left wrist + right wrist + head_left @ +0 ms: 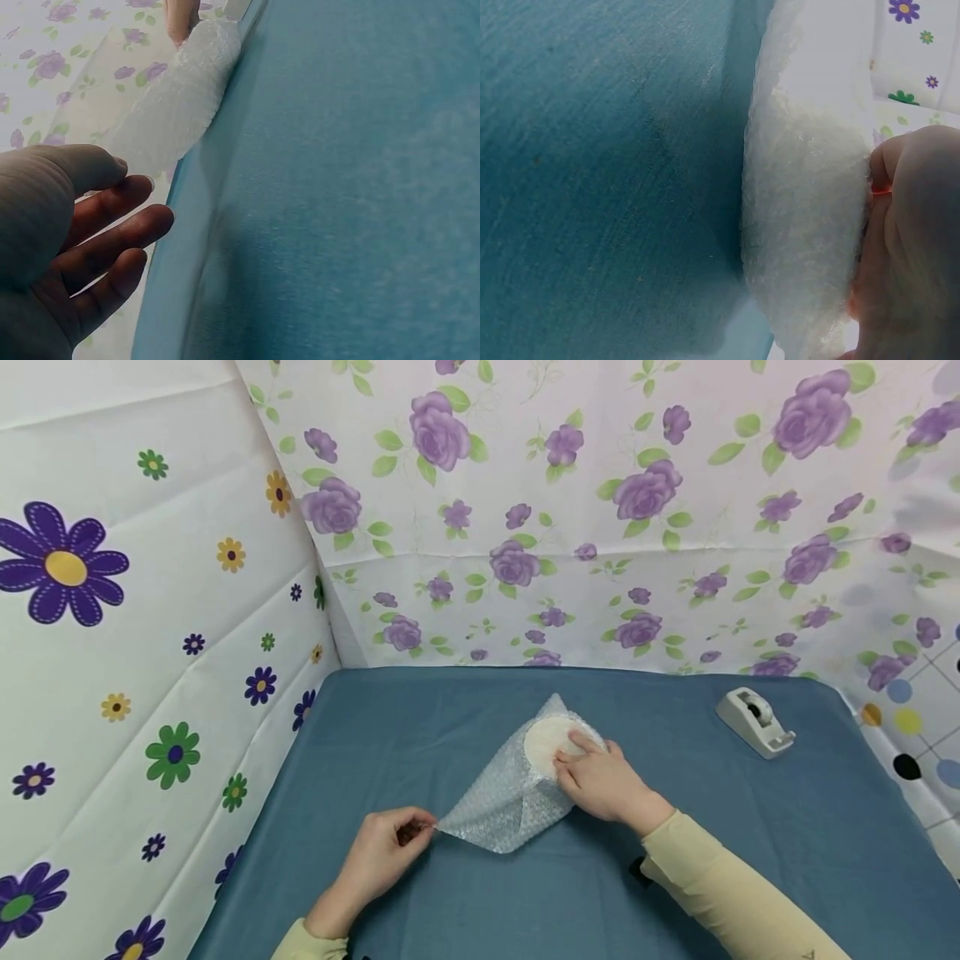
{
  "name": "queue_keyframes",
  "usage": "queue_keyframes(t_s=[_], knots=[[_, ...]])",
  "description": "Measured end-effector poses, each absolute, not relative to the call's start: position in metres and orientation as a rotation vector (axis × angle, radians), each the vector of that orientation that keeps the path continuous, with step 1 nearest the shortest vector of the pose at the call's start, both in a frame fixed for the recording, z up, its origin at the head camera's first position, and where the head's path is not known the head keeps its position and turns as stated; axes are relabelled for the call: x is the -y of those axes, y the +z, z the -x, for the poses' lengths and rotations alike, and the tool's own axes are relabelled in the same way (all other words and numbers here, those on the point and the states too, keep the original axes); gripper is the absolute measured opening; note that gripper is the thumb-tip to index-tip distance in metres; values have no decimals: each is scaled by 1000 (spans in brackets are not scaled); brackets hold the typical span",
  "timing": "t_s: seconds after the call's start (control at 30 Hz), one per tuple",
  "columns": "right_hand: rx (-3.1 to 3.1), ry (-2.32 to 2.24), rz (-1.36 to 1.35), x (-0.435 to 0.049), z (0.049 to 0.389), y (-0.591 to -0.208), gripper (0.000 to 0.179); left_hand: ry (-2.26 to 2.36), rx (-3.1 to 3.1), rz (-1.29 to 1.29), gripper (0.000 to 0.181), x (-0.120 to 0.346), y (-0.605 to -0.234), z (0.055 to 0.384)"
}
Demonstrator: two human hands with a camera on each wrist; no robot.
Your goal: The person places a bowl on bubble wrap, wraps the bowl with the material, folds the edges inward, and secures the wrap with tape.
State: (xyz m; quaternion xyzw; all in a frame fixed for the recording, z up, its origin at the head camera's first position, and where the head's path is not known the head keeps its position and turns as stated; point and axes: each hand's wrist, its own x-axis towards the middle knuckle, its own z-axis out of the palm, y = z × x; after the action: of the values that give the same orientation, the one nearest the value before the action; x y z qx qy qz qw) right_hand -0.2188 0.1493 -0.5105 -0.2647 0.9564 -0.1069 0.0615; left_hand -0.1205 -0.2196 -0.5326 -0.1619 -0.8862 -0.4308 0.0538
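A sheet of bubble wrap (498,802) lies around a round, cream-coloured object (545,745) near the middle of the table. Its flat round face shows on top; its sides are hidden under the wrap. My left hand (388,847) pinches a corner of the wrap between thumb and index finger, drawing it out to a point toward the left. In the left wrist view the other fingers (112,277) hang apart and loose. From the right, my right hand (600,777) presses its fingers on the round face, and bubble wrap (806,202) bulges beside it in the right wrist view.
A white tape dispenser (756,721) with a roll in it stands at the back right of the table (420,727), which has a blue cloth. Flowered sheets (525,527) hang behind and at the sides. A small black item (640,872) shows beside the right sleeve.
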Motion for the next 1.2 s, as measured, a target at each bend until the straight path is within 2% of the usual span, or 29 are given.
queue_keyframes(t_s=[0.7,1.2], knots=[[-2883,-312,793,-149,216,-504,45,-1167,2648,577,20,223,-522,121],[-2867,-294,794,-149,217,-505,48,-1021,2399,672,28,216,-512,131]])
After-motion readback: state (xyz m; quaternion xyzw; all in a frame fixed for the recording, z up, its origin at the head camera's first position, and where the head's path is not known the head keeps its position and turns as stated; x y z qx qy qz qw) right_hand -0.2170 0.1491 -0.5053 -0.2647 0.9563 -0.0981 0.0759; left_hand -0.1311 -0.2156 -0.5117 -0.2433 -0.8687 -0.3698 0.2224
